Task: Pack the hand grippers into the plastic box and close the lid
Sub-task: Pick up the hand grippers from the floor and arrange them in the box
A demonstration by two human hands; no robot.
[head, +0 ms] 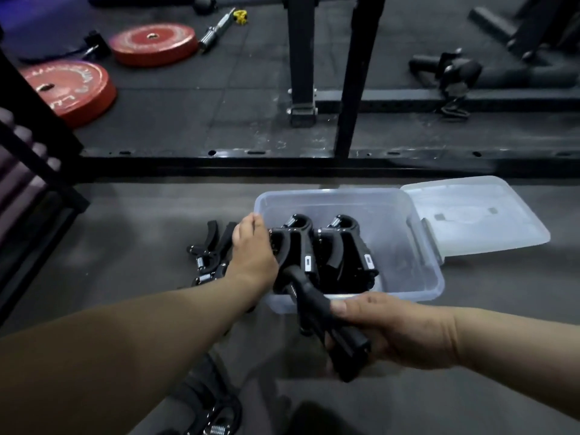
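Observation:
A clear plastic box sits open on the grey floor, its lid lying flat to the right. Inside stand several black hand grippers in two rows. My left hand reaches over the box's left rim, its fingers curled onto the leftmost gripper in the box. My right hand grips another black hand gripper by its handles at the box's near edge, head pointing into the box. More loose grippers lie on the floor left of the box.
Another gripper with a steel spring lies near the bottom edge. A black rack frame crosses behind the box. Two red weight plates and a barbell sleeve lie far left; a bench base is at far right.

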